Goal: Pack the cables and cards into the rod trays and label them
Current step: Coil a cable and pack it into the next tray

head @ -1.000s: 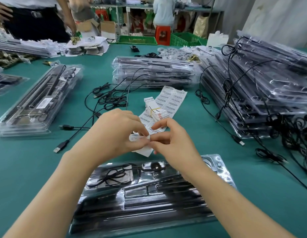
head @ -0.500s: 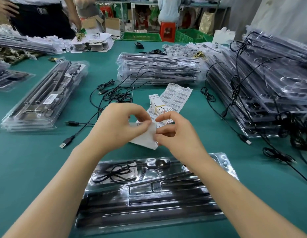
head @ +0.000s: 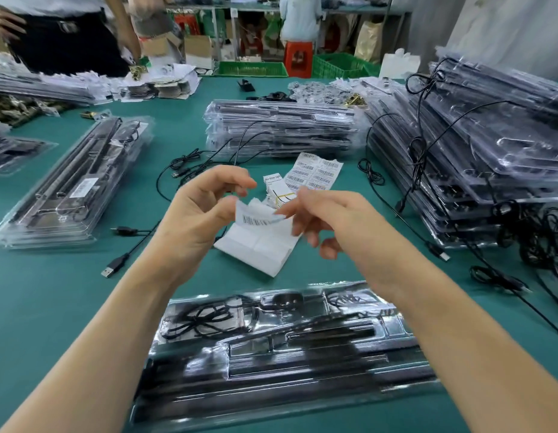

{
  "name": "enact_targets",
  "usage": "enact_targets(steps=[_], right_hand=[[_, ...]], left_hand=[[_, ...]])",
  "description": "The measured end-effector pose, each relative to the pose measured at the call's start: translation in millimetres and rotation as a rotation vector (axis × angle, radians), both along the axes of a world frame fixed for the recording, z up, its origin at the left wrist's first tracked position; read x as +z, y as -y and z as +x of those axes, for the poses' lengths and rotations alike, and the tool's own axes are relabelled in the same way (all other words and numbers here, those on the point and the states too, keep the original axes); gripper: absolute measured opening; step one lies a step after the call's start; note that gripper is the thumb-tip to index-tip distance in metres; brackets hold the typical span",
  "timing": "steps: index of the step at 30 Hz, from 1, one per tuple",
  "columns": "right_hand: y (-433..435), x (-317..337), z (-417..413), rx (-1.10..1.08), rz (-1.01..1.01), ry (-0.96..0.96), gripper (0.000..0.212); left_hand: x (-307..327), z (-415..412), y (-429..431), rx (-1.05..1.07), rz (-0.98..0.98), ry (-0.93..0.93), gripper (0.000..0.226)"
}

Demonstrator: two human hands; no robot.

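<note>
Hands are drawing apart since a moment ago: the left hand [head: 202,214], fingers curled, is pinching the backing sheet [head: 256,248] by its corner, while the right hand [head: 334,223] is pinching a barcode label [head: 259,220] that is peeling off it. Just below, along the table's [head: 53,292] near edge, the rod tray [head: 287,370] is holding black rods [head: 334,334] and a coiled cable [head: 202,323]. Tray stacks [head: 474,151] are crowding the right side.

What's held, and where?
Right hand pinches the barcode label by its right end; left hand holds the backing sheet by its top corner.
</note>
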State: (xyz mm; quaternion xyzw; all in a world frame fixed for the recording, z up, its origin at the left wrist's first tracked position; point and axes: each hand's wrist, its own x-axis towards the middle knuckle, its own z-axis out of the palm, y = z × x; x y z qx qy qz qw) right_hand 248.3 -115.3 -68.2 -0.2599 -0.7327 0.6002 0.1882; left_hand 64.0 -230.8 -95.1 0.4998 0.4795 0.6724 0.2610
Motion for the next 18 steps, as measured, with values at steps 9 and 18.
enact_targets(steps=[9,18], right_hand=[[5.8,-3.1,13.8,0.302,-0.338,0.064,0.042],[-16.3,-4.3,35.4,0.155,-0.067,0.133,0.015]], left_hand=[[-5.7,5.3,-4.8,-0.119,-0.033,-0.177,0.041],[-11.8,3.8,-5.3,0.051,-0.153,-0.378,0.026]])
